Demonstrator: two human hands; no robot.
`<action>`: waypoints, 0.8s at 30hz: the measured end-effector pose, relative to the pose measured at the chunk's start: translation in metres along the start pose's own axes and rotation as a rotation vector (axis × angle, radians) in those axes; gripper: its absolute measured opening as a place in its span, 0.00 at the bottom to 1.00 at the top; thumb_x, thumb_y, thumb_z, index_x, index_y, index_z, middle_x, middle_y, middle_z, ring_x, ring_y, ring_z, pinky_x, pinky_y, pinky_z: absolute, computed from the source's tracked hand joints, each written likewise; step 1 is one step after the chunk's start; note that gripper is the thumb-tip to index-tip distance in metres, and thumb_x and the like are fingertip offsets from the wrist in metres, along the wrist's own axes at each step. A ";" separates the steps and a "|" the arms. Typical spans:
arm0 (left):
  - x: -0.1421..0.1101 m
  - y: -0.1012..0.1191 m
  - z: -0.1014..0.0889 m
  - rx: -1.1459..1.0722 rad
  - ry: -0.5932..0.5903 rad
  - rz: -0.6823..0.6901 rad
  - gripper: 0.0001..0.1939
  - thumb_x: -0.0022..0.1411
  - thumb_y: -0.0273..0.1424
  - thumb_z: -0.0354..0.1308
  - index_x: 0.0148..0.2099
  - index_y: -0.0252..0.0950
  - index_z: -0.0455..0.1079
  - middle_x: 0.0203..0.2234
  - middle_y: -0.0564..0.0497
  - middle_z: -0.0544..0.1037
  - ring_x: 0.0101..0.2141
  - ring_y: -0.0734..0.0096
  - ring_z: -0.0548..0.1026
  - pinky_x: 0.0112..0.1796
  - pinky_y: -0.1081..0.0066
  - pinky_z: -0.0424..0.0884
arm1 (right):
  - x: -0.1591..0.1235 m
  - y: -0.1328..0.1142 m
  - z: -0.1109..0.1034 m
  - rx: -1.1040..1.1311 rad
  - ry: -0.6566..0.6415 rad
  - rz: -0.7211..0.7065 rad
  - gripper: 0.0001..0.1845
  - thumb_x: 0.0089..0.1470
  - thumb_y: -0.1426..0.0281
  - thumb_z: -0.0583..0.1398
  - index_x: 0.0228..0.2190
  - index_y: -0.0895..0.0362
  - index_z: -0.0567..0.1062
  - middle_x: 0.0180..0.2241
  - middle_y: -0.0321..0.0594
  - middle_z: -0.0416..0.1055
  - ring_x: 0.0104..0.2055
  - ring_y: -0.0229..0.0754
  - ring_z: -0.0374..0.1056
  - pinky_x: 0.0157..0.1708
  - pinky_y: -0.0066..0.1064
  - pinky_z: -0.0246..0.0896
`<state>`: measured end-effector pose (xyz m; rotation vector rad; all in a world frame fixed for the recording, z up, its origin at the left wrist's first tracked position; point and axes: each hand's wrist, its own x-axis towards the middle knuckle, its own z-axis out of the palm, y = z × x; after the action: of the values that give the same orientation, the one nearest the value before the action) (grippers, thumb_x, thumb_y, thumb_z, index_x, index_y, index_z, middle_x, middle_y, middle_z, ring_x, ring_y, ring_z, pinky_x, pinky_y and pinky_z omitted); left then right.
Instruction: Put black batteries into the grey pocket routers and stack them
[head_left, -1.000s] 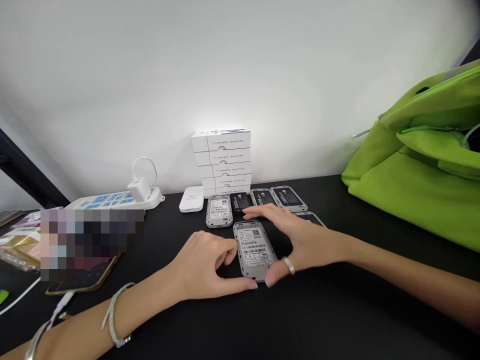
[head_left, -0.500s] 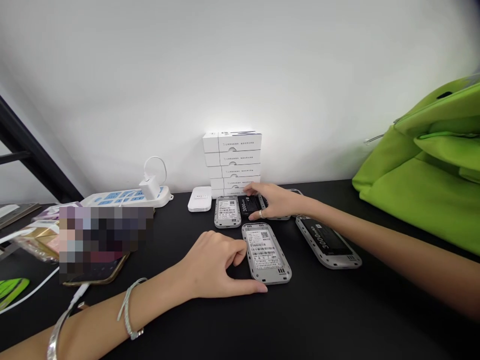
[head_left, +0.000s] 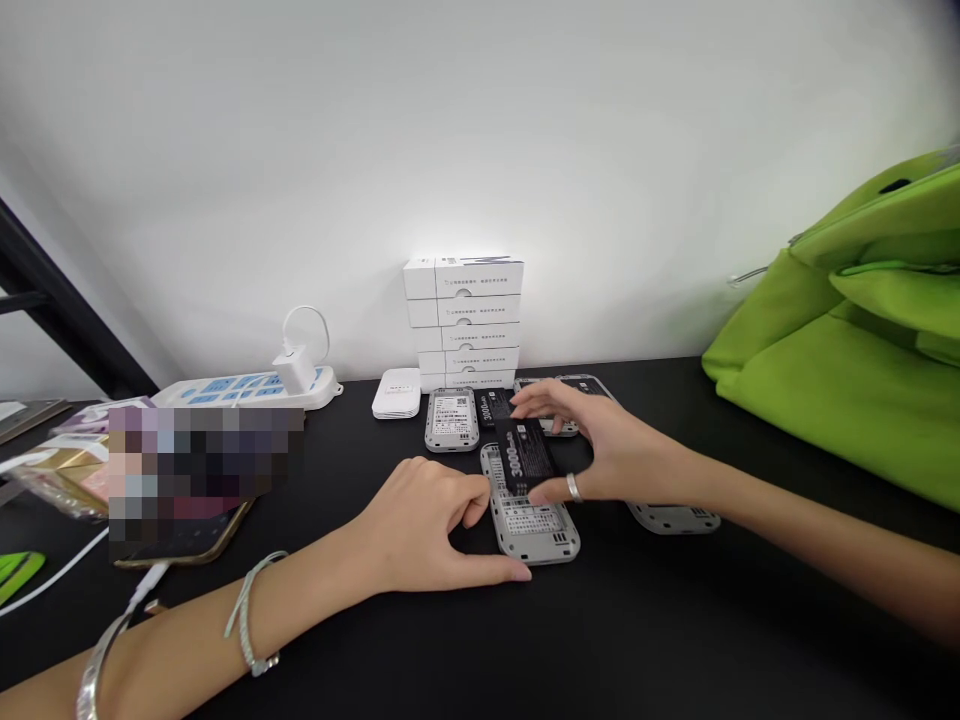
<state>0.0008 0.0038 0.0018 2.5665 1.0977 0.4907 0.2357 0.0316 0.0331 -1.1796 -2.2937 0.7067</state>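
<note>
A grey handheld device (head_left: 534,540) lies with its back off, barcodes and print showing in its battery bay. My left hand (head_left: 420,525) grips its left side, fingers curled at the edge and thumb stretched along the lower corner. Pinched between thumb and fingers of my right hand (head_left: 619,450) is a black 3000mAh battery (head_left: 529,455), tilted over the upper part of that bay. Behind it, another black battery (head_left: 491,406) lies beside a second open device (head_left: 451,422). A further device (head_left: 675,518) shows partly under my right forearm.
White boxes (head_left: 480,325) are stacked against the wall, with a small pile of white covers (head_left: 397,393) to their left. More devices (head_left: 589,384) lie behind my right hand. A power strip (head_left: 319,393) and phone (head_left: 187,540) are left; a green bag (head_left: 832,360) stands right.
My right hand has come nearer from beside the boxes, bringing a battery over the device at my left hand. My left hand stays where it was.
</note>
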 end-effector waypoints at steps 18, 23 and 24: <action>0.001 0.000 -0.001 0.021 -0.028 -0.002 0.28 0.53 0.53 0.62 0.23 0.37 0.55 0.12 0.61 0.58 0.15 0.80 0.56 0.21 0.74 0.49 | -0.028 -0.010 0.024 -0.408 -0.224 -0.258 0.46 0.55 0.43 0.55 0.66 0.54 0.52 0.65 0.53 0.57 0.67 0.66 0.48 0.61 0.65 0.39; -0.001 0.000 -0.001 -0.001 -0.035 0.030 0.29 0.52 0.55 0.62 0.24 0.37 0.56 0.13 0.62 0.58 0.16 0.80 0.57 0.21 0.74 0.50 | -0.026 -0.011 0.011 -0.356 -0.278 -0.123 0.54 0.47 0.42 0.61 0.67 0.49 0.47 0.64 0.50 0.55 0.66 0.67 0.47 0.59 0.63 0.48; -0.001 0.000 -0.002 -0.004 -0.035 0.027 0.29 0.52 0.55 0.62 0.24 0.37 0.56 0.13 0.62 0.58 0.16 0.80 0.57 0.21 0.74 0.50 | -0.027 -0.011 0.007 -0.386 -0.267 -0.126 0.54 0.46 0.43 0.61 0.66 0.51 0.51 0.62 0.52 0.58 0.65 0.67 0.49 0.60 0.65 0.44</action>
<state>-0.0004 0.0028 0.0031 2.5795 1.0497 0.4520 0.2388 0.0016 0.0301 -1.1426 -2.7936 0.4031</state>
